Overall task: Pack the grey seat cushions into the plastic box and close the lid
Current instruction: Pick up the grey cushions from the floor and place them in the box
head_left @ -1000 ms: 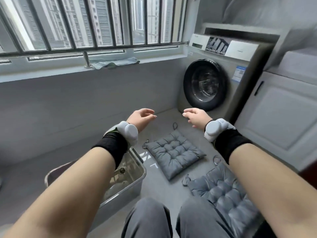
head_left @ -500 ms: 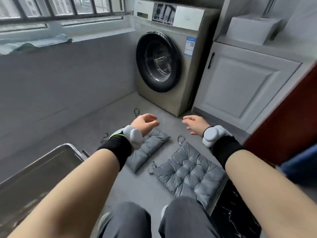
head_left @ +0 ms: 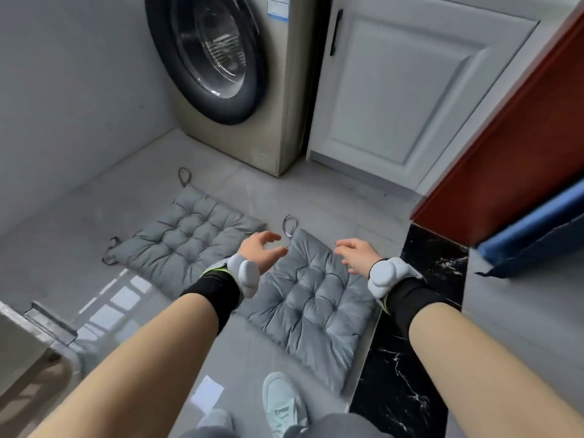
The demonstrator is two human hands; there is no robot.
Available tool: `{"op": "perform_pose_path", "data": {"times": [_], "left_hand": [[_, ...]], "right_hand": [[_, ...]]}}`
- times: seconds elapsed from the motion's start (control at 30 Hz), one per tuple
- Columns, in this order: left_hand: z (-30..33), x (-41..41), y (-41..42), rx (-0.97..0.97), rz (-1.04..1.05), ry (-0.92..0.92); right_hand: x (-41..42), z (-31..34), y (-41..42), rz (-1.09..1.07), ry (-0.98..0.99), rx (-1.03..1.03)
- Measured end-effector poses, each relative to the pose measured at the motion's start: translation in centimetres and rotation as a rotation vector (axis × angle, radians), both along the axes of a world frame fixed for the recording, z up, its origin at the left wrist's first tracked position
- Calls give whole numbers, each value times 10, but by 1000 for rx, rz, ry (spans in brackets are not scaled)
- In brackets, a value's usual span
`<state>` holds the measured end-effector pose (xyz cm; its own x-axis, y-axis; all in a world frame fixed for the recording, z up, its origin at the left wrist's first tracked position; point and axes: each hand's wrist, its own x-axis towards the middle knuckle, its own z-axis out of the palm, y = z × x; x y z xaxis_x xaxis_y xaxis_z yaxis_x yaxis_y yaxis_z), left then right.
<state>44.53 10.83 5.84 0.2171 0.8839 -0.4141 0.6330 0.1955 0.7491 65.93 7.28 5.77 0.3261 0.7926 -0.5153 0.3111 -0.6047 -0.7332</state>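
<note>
We count two grey seat cushions on the floor — the near cushion under both hands, the far cushion left. Our left hand and right hand hover spread, holding nothing. One plastic box sits near-left.

A glossy grey tiled floor mirrors a bright barred window pattern at the lower left. A beige front-loading washing machine stands against a plain grey wall, beside a white panelled cabinet door with a black handle. A black marble threshold borders the floor at the right.
</note>
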Motion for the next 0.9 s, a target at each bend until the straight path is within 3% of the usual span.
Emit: {"op": "perform_pose_path", "data": {"times": [0.63, 0.9], "left_hand": [[-220, -27, 40, -149, 93, 199], [-273, -30, 37, -264, 42, 340]], "right_hand": [[-26, -191, 76, -17, 75, -196], [-40, -237, 76, -1, 85, -245]]}}
